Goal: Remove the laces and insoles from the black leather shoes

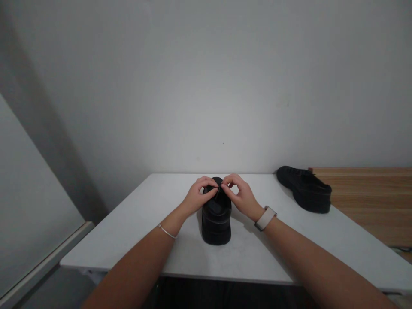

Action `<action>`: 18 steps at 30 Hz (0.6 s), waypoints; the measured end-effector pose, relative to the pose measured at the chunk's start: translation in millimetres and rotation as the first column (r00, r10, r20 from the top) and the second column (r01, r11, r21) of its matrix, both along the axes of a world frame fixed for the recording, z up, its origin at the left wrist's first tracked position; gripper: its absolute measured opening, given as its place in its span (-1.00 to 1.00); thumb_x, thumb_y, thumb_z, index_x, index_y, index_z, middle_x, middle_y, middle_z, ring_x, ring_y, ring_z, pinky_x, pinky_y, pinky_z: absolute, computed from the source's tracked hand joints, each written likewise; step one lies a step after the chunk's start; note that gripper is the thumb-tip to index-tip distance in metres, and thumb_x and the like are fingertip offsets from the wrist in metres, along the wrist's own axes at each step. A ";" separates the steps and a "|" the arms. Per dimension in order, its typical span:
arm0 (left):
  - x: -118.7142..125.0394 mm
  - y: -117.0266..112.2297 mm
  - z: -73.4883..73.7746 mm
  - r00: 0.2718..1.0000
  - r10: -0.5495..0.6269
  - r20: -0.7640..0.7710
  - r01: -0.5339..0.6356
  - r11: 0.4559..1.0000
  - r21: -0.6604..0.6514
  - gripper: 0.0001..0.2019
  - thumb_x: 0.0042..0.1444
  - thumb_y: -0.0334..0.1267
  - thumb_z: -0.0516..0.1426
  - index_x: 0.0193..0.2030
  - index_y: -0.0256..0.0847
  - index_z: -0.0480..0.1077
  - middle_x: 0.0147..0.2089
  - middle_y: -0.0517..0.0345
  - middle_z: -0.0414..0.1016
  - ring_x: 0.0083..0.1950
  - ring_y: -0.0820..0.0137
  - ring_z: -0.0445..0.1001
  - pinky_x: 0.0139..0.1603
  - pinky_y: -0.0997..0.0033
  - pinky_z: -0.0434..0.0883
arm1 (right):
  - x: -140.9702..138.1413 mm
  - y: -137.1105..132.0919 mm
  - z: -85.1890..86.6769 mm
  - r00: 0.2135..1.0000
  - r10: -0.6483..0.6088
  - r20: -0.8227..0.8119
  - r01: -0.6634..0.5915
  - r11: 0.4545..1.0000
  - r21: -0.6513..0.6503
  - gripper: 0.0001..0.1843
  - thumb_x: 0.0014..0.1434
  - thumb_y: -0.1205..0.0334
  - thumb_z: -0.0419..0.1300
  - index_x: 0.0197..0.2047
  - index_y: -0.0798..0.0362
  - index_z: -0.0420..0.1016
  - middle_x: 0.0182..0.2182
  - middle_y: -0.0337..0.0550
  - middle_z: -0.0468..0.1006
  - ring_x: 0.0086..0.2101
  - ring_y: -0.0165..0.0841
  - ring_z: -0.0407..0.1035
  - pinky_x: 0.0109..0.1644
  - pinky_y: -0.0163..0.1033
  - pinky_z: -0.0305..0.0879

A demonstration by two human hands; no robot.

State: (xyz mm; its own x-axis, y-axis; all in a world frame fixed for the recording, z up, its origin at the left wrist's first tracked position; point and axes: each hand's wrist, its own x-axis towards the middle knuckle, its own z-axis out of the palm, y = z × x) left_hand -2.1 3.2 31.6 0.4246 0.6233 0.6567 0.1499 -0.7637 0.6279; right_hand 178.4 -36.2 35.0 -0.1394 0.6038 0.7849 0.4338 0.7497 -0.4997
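Shoe [216,229]: upright mid-table [138,227], heel nearest, interior dark | left hand [195,195], right hand [243,196]: arms reaching forward, angled inward, fingertips pinching lace [219,191] above shoe's front | other shoe [305,189]: table's right rear

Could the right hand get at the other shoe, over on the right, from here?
Probably yes: nothing seems to stand between the right hand and the far-right shoe, though that hand is busy at the middle shoe and would first have to leave it.
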 end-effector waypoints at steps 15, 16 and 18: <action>3.6 2.5 -4.4 0.987 -0.029 0.158 0.057 0.984 -0.170 -0.83 0.05 -0.18 0.21 -0.30 -0.25 0.50 -0.21 0.04 0.48 -0.12 0.32 0.41 -0.05 0.34 0.31 | -3.1 -10.0 5.8 0.996 0.047 0.079 -0.049 0.999 0.017 -0.86 0.14 0.36 0.13 -0.22 -0.02 0.43 -0.28 -0.13 0.43 -0.19 -0.24 0.31 -0.07 -0.08 0.25; 3.2 2.2 -3.8 0.988 -0.028 0.151 0.053 0.985 -0.167 -0.83 0.05 -0.18 0.21 -0.30 -0.25 0.50 -0.21 0.04 0.48 -0.12 0.32 0.41 -0.06 0.34 0.31 | -3.7 -10.3 5.2 0.996 0.032 0.079 -0.034 0.999 0.022 -0.86 0.14 0.37 0.13 -0.25 -0.02 0.45 -0.29 -0.14 0.44 -0.20 -0.24 0.31 -0.07 -0.07 0.24; 2.2 1.9 -2.8 0.991 -0.029 0.131 0.049 0.987 -0.153 -0.83 0.06 -0.18 0.20 -0.31 -0.24 0.50 -0.21 0.05 0.48 -0.13 0.32 0.41 -0.07 0.35 0.31 | -4.7 -11.2 4.3 0.997 0.004 0.075 -0.007 1.000 0.029 -0.86 0.14 0.39 0.13 -0.30 -0.03 0.47 -0.33 -0.15 0.44 -0.23 -0.24 0.31 -0.09 -0.07 0.24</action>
